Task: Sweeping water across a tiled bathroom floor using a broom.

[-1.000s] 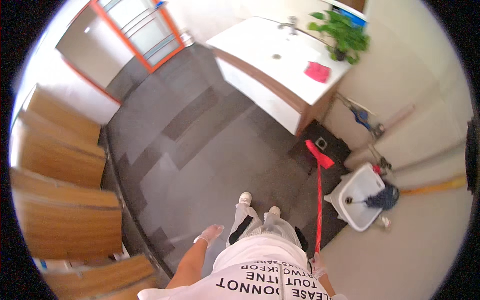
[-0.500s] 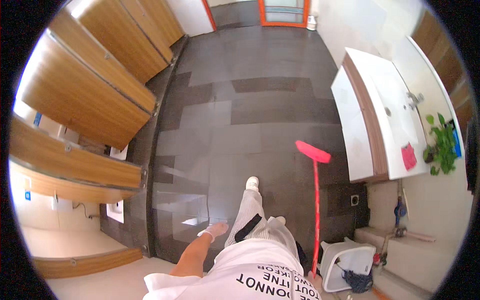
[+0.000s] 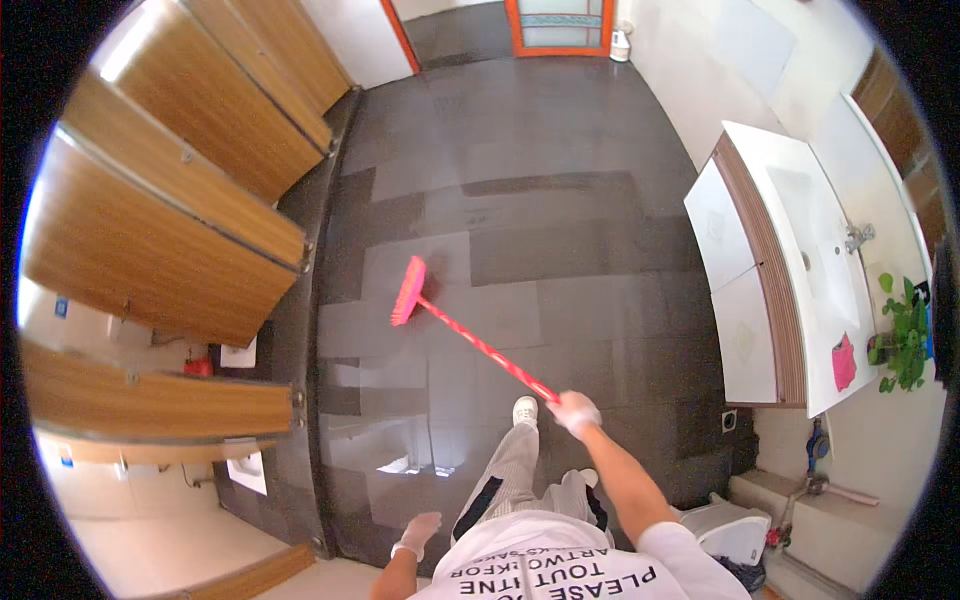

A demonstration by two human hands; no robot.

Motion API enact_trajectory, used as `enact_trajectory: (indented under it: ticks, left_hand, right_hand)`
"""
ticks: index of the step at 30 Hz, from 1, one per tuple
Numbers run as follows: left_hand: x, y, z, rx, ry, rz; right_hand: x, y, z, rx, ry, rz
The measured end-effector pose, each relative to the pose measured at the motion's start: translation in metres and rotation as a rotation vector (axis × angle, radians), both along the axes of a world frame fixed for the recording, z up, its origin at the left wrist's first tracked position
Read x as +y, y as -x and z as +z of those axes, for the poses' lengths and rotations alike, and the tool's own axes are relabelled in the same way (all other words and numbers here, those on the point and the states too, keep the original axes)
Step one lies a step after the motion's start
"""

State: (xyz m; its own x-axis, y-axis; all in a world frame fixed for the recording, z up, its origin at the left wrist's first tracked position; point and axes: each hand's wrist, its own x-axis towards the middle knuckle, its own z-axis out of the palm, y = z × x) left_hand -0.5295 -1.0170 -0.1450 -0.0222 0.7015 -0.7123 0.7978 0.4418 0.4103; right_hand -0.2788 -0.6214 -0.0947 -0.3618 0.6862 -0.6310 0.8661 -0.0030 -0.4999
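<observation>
The gloved right hand (image 3: 574,410) has its grip closed around the end of a red broom handle (image 3: 480,347); the pink brush head (image 3: 406,291) rests on the dark tiled floor (image 3: 560,200), out ahead to the left. The gloved left hand (image 3: 417,532) hangs loosely open, holding nothing. A pink cloth (image 3: 843,362) lies on the white sink worktop (image 3: 800,190), beside a green plant (image 3: 905,335).

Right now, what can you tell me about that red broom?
The broom has a pinkish-red bristle head and a long, thin red handle, seemingly plastic. It slants across the dark tiled floor, head down on the tiles near the wooden stall doors. The gloved right hand grips the handle's upper end; nothing else touches it.
</observation>
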Motion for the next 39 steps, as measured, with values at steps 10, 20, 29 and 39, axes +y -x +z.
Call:
enact_trajectory:
  ticks: [10, 20, 29, 39]
  left_hand:
    - [0.085, 0.095, -0.001, -0.263, 0.029, 0.084]
    - [0.259, 0.072, -0.018, -0.306, -0.016, -0.02]
    - [0.277, 0.069, 0.0, -0.174, 0.119, 0.13]
    - [0.188, 0.067, -0.077, -0.003, 0.269, -0.086]
  right_hand:
    - [-0.049, -0.065, -0.01, -0.3, 0.145, -0.432]
    - [-0.334, -0.255, 0.042, -0.484, 0.581, -1.285]
    - [-0.258, -0.27, 0.055, -0.673, 0.399, -0.924]
    - [-0.15, -0.168, 0.012, -0.105, -0.046, -0.479]
